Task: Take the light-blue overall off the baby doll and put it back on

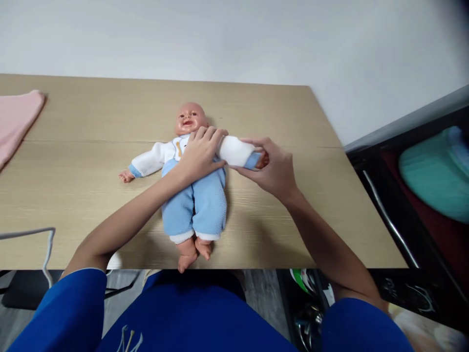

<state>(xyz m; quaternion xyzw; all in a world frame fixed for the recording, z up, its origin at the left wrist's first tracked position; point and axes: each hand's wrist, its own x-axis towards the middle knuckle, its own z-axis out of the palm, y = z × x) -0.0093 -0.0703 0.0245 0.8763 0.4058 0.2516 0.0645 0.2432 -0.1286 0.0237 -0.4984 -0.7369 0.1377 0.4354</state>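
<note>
A baby doll (194,205) in a white and light blue outfit lies face up on the wooden table (91,117), its feet at the front edge. My left hand (201,154) rests over the doll's chest and shoulder, its thumb and fingers round the top of the white sleeve (234,150). My right hand (273,166) is closed round the blue cuff (252,160) at the end of that sleeve, with the doll's small hand inside my grasp. The doll's other arm stretches out to the left, untouched.
A pink cloth (16,120) lies at the table's far left. A white metal frame (49,249) stands at the front left. On the right are a black unit with a metal rail (390,217) and a teal object (436,171).
</note>
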